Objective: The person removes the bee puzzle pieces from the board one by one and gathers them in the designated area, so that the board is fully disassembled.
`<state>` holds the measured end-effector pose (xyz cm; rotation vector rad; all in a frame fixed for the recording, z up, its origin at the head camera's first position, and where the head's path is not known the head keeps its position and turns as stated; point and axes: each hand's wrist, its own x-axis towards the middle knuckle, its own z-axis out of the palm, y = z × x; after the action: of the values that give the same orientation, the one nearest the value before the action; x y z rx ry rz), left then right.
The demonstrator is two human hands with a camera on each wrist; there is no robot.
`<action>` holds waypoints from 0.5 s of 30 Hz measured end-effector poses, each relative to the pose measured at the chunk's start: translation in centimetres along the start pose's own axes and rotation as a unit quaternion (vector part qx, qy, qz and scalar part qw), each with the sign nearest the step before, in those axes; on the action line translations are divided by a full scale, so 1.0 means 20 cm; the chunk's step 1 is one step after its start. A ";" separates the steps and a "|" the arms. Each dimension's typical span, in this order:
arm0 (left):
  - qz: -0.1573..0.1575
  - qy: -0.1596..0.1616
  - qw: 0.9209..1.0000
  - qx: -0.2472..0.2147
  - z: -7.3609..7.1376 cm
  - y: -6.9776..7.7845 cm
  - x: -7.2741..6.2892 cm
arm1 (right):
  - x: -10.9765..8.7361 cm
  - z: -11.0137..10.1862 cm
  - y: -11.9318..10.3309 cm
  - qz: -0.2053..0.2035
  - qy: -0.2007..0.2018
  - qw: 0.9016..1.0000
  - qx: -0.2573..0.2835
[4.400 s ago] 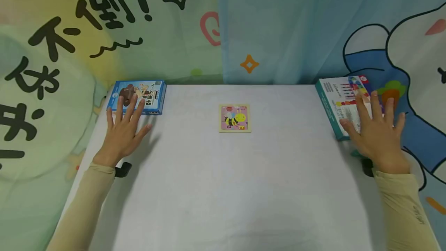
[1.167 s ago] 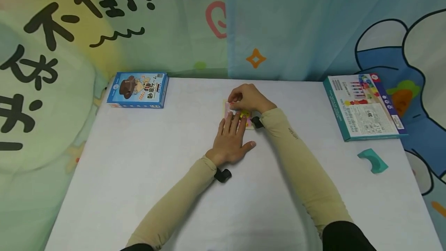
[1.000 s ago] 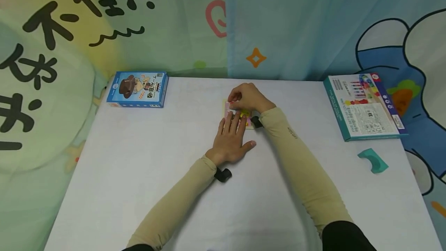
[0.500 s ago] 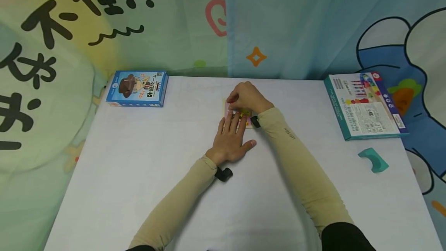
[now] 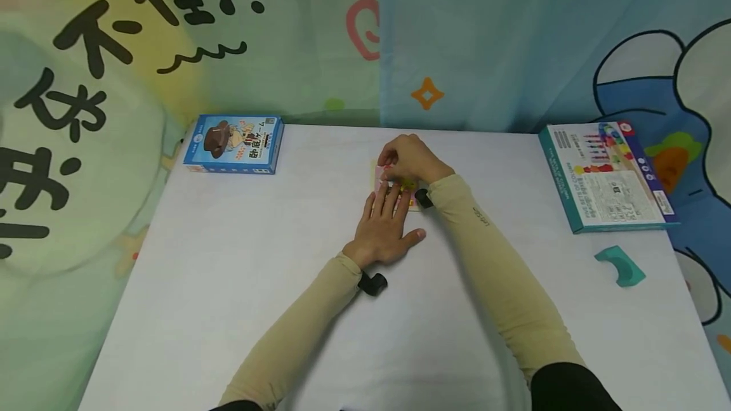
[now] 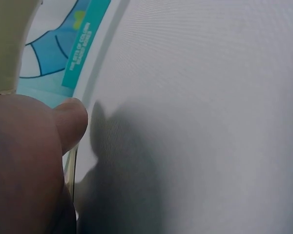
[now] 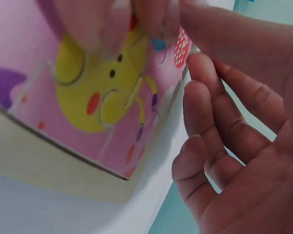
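A small square wooden jigsaw puzzle, with a yellow bee on pink, lies on the white table near its back edge. My left hand rests with straight fingers over its lower part. In the right wrist view, those fingertips touch the bee's yellow head. Bent over the puzzle's upper left part, my right hand has its thumb and index finger close together at the pieces there. Its other fingers curl beside the puzzle's edge. The spot under the right fingertips is mostly hidden.
A blue game box sits at the table's back left corner. At the back right lies a larger white and teal box. A teal arched block lies in front of it. A printed curtain hangs behind the table.
From apart beside the two boxes, both hands have come together at the puzzle. Over the last second they have hardly moved; the head view has shifted slightly.
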<state>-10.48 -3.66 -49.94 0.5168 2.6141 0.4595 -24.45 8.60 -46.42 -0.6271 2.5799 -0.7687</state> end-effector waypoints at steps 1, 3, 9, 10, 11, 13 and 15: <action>-0.001 0.000 1.000 0.002 0.00 0.00 0.00 | 0.00 0.00 0.00 0.000 -0.001 1.000 -0.002; -0.003 0.001 1.000 0.006 0.00 0.01 0.00 | 0.00 0.00 0.00 -0.005 -0.004 1.000 -0.004; -0.008 0.005 1.000 0.011 0.01 0.01 0.00 | -0.01 0.00 -0.01 -0.017 -0.006 1.000 -0.013; -0.008 0.005 1.000 0.011 0.01 0.01 0.00 | -0.01 0.00 -0.01 -0.016 -0.007 1.000 -0.014; -0.008 0.005 1.000 0.011 0.01 0.01 0.00 | -0.01 -0.01 -0.01 -0.016 -0.006 1.000 -0.016; -0.009 0.004 1.000 0.010 0.01 0.00 0.00 | -0.01 0.00 -0.02 -0.013 -0.007 1.000 -0.015; -0.011 0.002 1.000 0.010 0.02 0.01 0.01 | -0.01 0.00 -0.02 -0.013 -0.009 1.000 -0.013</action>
<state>-10.39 -3.41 -50.25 0.4938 2.6285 0.4288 -24.16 8.45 -46.14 -0.6735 2.5736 -0.7368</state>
